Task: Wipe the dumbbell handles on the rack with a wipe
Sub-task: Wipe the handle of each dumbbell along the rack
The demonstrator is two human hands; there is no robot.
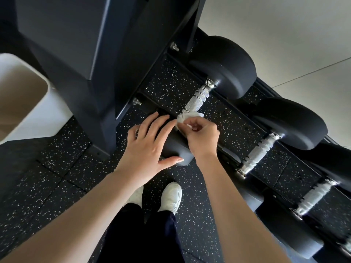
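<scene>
Dumbbells sit in a row on a dark rack (157,103) that runs from the upper middle down to the lower right, and we look down at them past our own bare forearms. Our right hand (201,137) is curled around a crumpled white wipe (187,117), pinching it between the fingertips and pressing it against the near end of the first dumbbell handle (196,97), a knurled silver bar. Most of that handle shows bare above the wipe, reaching up to a rounded black weight head (228,67). Our left hand (146,147) lies flat with fingers straight and spread, resting on the near black head (176,149) of the same dumbbell, thumb stretched along its lower edge. It grips nothing.

Further right, a second silver handle (260,152) and a third handle (315,196) lie on the rack, apart from both hands, each between black heads. The third is blurred.

Below the rack is a black rubber floor (57,177) flecked with white. White sneakers (171,196) and dark trousers (144,234) show at the bottom centre. A pale open-topped bin (45,118) stands at the left edge, beside a large dark machine frame (85,54). A light grey wall (284,25) fills the upper right.
</scene>
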